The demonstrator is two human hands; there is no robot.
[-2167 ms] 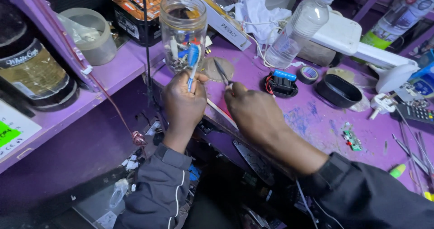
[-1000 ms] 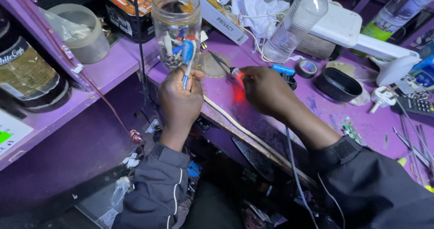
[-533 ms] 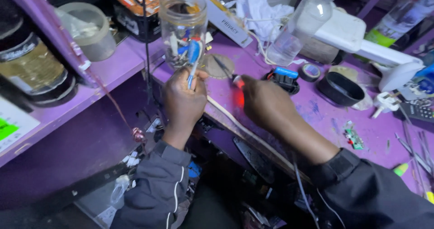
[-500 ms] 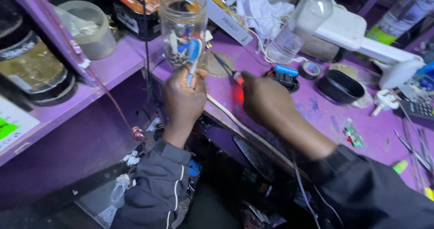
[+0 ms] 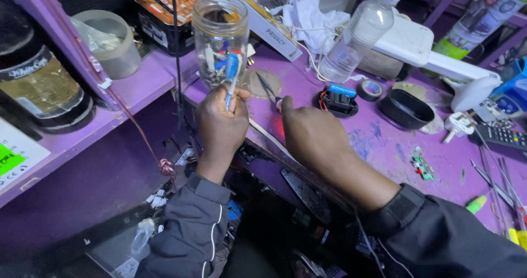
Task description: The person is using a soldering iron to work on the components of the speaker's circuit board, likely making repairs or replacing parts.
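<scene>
Left hand (image 5: 222, 125) clamped on thin blue pen-shaped tool (image 5: 231, 74) before clear glass jar (image 5: 221, 39); right hand (image 5: 311, 138), right of jar, grip state indeterminate.

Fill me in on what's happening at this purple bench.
A person sits at a cluttered purple bench. The left hand holds a blue-handled tool upright in front of a glass jar. The right hand rests on the bench edge, fingers towards tweezers lying there, with a red glow beside it. A plastic bottle, tape roll and black dish sit further back.
</scene>
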